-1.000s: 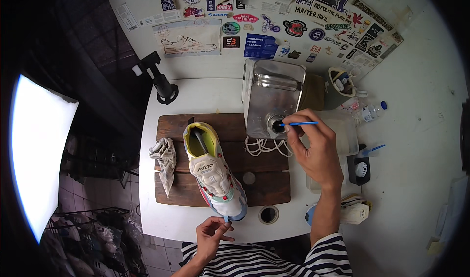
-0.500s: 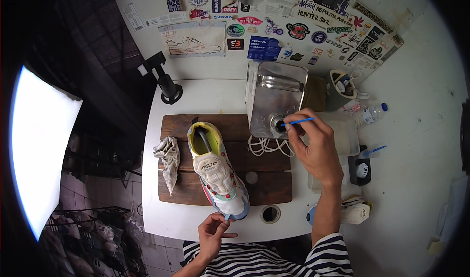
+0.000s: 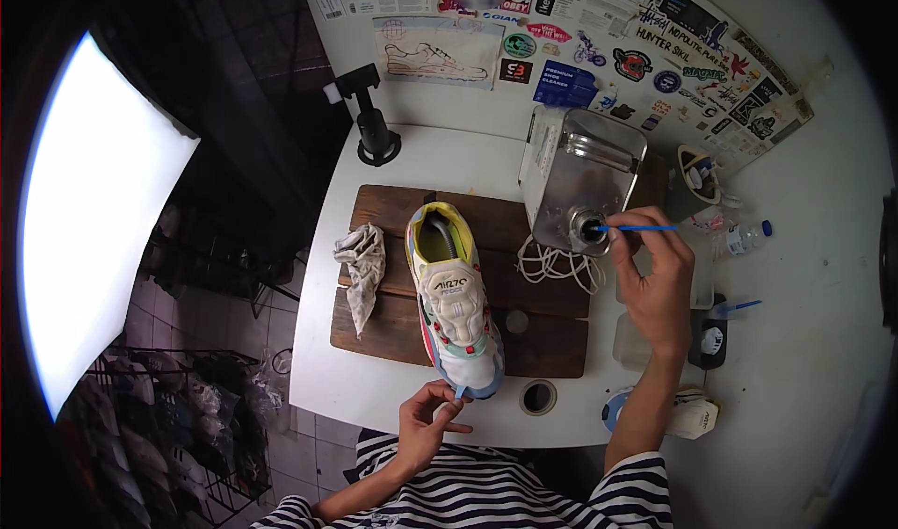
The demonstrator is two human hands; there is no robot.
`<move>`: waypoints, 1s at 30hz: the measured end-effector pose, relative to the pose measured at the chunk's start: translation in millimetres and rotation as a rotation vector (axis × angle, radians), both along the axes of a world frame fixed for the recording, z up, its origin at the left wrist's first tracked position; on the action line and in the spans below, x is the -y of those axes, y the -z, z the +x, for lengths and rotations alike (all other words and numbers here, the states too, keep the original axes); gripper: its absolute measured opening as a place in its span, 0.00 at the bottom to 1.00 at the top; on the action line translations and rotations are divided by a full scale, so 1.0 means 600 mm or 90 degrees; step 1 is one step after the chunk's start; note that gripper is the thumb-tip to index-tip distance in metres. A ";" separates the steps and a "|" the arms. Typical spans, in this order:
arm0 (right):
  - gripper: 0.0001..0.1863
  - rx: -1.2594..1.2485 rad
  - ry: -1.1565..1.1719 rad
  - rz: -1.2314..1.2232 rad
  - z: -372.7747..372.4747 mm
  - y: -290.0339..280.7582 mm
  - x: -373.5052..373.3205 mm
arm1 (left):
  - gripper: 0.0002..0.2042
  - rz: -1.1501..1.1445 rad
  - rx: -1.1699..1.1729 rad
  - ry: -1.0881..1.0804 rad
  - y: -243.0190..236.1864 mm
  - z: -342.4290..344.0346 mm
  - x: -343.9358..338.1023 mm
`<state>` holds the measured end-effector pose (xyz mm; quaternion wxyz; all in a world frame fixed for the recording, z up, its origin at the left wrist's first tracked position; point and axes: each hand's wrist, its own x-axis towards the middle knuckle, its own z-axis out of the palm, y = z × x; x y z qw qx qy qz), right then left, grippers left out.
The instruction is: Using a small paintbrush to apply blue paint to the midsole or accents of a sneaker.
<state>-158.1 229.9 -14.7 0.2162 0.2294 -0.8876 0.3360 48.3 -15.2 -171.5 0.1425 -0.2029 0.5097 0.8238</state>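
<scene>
A multicoloured sneaker [image 3: 458,304] lies on a dark wooden board [image 3: 538,342], toe toward me, with a spring-like metal piece inside its collar. My left hand [image 3: 421,428] is closed at the toe, pinching a small light blue flap [image 3: 459,392] between thumb and finger. My right hand [image 3: 662,281] grips a thin blue-handled brush [image 3: 652,228]. The brush's far end is at the round open mouth of a silver metal can [image 3: 591,178], and its tip is hidden in there. White laces [image 3: 561,265] lie at the can's base.
A crumpled cloth [image 3: 363,272] rests on the board's left. Near the front edge sits a round dark opening or cap [image 3: 537,397]. A second sneaker [image 3: 687,413] lies beyond my right forearm. A bottle [image 3: 745,239], bin [image 3: 697,178] and black stand [image 3: 374,127] are farther back.
The whole view has shifted, so the table and things appear farther right. Both hands keep their grips. The brush remains at the can's mouth.
</scene>
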 end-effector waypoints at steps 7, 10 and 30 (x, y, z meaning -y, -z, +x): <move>0.05 -0.035 0.006 -0.017 0.005 -0.010 -0.006 | 0.02 -0.049 -0.016 -0.017 -0.003 0.000 0.002; 0.05 -0.039 0.012 -0.020 0.011 -0.015 -0.012 | 0.03 -0.055 -0.019 -0.019 -0.003 0.000 0.000; 0.05 0.087 0.004 0.006 -0.007 0.014 0.006 | 0.04 -0.062 -0.047 -0.001 0.016 0.004 0.003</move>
